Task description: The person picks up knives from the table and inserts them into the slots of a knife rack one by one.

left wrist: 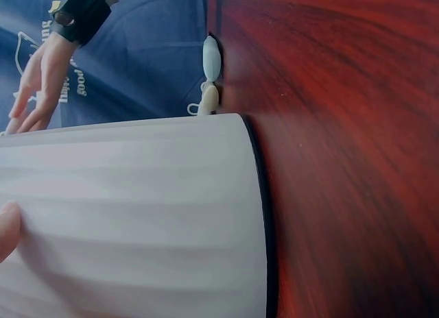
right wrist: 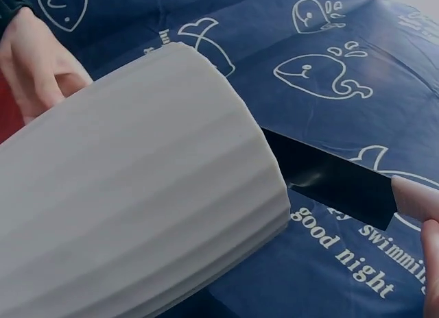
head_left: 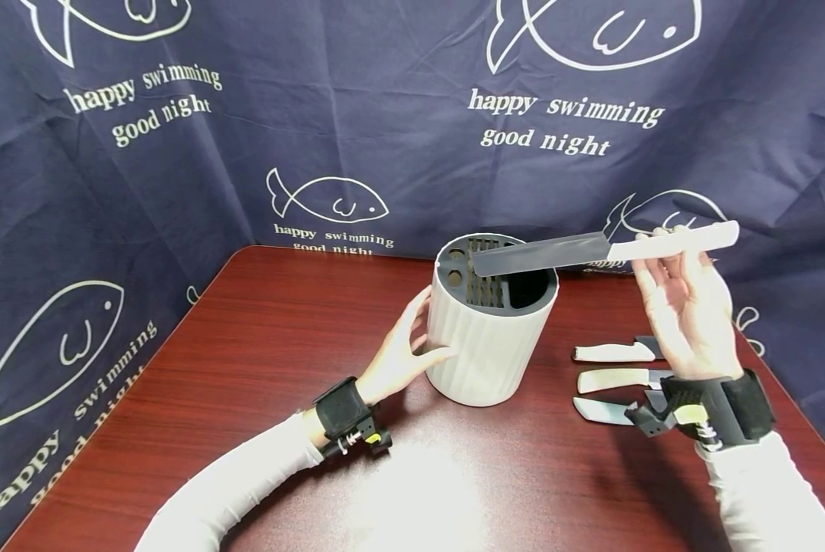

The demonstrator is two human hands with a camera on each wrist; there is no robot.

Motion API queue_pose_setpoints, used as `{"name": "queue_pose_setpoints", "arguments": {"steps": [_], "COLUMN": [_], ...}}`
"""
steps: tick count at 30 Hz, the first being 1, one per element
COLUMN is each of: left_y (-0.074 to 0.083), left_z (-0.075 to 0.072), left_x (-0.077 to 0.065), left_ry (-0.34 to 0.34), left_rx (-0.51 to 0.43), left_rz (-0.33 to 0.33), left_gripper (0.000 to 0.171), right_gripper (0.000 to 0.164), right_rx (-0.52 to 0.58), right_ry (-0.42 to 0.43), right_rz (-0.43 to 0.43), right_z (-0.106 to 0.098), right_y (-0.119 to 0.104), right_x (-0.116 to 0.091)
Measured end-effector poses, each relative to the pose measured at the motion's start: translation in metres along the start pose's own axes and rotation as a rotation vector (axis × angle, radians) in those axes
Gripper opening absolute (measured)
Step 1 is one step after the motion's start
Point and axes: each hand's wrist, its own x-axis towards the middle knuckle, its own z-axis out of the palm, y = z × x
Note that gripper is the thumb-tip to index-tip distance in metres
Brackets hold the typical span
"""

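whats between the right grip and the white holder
The knife blade. The head view shows it reaching from the white handle in the right grip to over the slotted white holder; whether they touch, I can't tell.

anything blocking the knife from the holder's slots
Nothing visible blocks the knife: in the head view its blade overlaps the slots, and the left hand holds the side of the holder, clear of them.

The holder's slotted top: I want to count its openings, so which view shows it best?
The head view, which looks down onto the slotted top, though the knife hides part. Both wrist views show just the ribbed side of the holder, not that top's face.
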Motion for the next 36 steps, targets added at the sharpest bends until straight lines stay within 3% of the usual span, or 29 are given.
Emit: {"name": "queue_pose_setpoints", "arguments": {"steps": [7,15,22,36], "left_y": [0.001,0.001,0.000,-0.001], "left_z": [0.001,0.000,0.000,-0.001], "left_x": [0.000,0.000,-0.001,0.000], "left_ry": [0.001,-0.003,0.004,-0.002], "left_rx": [0.003,0.007,0.019,0.013], "left_rz": [0.000,0.002,-0.019,-0.007], "left_gripper": [0.094,0.094,0.094,0.094], "right_gripper": [0.019,0.022,0.034,0.033], "right_rx": [-0.085,-0.232,-0.317,-0.385], "right_ry": [-0.015,-0.155,-0.218,-0.208], "right_rz": [-0.029,-0.103,-0.130,-0.176], "right_z": [0.014,0.039,0.058,0.072], "right_y": [0.000,0.003,0.008,0.015], "right_x": [0.007,0.017,0.024,0.029]}}
